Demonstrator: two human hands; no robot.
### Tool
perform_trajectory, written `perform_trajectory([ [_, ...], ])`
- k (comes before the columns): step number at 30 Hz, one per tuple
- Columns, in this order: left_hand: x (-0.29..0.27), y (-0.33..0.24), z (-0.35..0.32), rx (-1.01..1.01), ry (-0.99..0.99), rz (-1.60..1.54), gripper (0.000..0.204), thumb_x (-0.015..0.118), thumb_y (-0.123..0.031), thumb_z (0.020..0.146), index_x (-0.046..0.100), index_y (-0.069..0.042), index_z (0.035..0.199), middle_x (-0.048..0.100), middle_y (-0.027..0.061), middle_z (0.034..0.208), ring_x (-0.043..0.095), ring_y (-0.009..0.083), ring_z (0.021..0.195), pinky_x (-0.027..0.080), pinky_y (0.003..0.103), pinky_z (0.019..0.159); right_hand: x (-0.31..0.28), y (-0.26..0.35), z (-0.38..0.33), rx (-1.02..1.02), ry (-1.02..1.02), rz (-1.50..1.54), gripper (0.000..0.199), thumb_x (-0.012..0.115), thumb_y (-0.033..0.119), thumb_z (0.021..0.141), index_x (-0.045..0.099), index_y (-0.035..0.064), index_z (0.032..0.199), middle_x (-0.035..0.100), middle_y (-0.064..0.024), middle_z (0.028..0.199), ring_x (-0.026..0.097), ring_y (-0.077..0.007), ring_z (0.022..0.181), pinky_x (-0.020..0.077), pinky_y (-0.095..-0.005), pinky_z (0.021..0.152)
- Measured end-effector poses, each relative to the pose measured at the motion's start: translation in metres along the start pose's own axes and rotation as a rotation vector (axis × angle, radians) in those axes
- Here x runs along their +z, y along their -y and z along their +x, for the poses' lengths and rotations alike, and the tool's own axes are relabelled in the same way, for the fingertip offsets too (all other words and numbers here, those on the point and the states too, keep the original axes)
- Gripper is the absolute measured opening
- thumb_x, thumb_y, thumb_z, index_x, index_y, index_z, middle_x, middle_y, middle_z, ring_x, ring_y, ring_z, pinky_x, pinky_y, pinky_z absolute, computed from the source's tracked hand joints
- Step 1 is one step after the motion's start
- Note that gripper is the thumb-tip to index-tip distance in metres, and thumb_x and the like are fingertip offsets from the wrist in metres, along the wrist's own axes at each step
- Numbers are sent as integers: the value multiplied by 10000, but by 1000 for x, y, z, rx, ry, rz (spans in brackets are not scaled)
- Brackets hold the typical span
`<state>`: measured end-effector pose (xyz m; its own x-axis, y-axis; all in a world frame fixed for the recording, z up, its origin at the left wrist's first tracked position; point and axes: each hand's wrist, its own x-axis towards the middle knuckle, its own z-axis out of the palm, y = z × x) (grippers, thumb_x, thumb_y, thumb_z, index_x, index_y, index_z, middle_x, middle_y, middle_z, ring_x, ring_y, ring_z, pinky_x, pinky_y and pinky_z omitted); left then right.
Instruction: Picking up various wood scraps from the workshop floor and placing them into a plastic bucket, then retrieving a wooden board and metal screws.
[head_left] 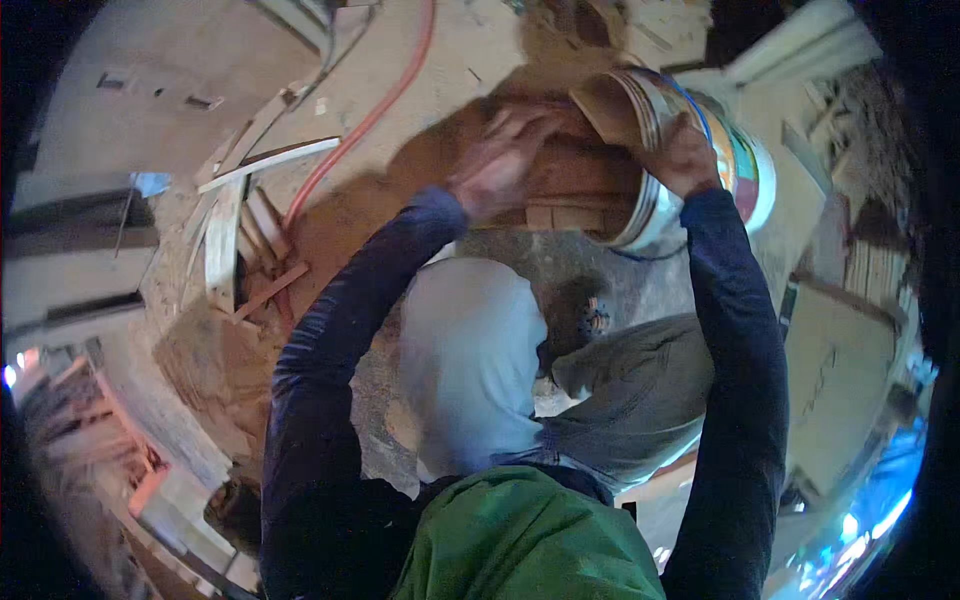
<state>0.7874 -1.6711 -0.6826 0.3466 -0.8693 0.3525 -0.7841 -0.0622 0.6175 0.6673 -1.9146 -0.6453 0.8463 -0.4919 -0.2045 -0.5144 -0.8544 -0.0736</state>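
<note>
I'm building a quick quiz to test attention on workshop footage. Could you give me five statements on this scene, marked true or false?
1. The bucket lies on its side. True.
2. The right hand is deep inside the bucket, out of sight. False: it shows plainly at the bucket's rim, though exactly what its fingers grip is unclear.
3. The left hand is outside the bucket, to the left of its mouth. True, though motion blurs it.
4. The hose in the upper left is bright green. False: it is red.
5. Both sleeves are dark. True.
</note>
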Motion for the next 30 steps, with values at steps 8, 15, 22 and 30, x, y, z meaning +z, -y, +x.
perform_trajectory([
  [8,-117,104,-152,-616,84,352,301,589,-132,830,541,-8,1100,581,208,1040,587,336,947,476,416,811,-6,-14,46,-164,-247,262,773,718,500,619,525,-2,1173,575,-243,1123,549,-379,1048,442,-439,903],
  [15,-168,69,-258,-1106,357,548,326,568,-305,808,593,-7,940,624,205,867,608,387,798,490,454,705,-9,9,71,-75,-192,274,686,732,416,612,549,-17,1112,592,-245,1080,575,-366,1011,456,-436,879],
  [22,-116,55,-422,-1371,201,609,368,586,-387,783,600,-76,978,633,186,892,602,389,826,475,466,759,-10,18,96,-39,-113,3,803,621,633,690,535,-10,1162,567,-266,1129,561,-339,1060,445,-440,875],
  [30,-116,77,-462,-1962,110,563,487,571,-394,794,499,-99,1174,602,217,998,584,366,926,468,469,799,-10,6,95,30,-63,72,766,610,584,732,497,-17,1195,548,-247,1169,520,-411,1076,411,-461,910],
])
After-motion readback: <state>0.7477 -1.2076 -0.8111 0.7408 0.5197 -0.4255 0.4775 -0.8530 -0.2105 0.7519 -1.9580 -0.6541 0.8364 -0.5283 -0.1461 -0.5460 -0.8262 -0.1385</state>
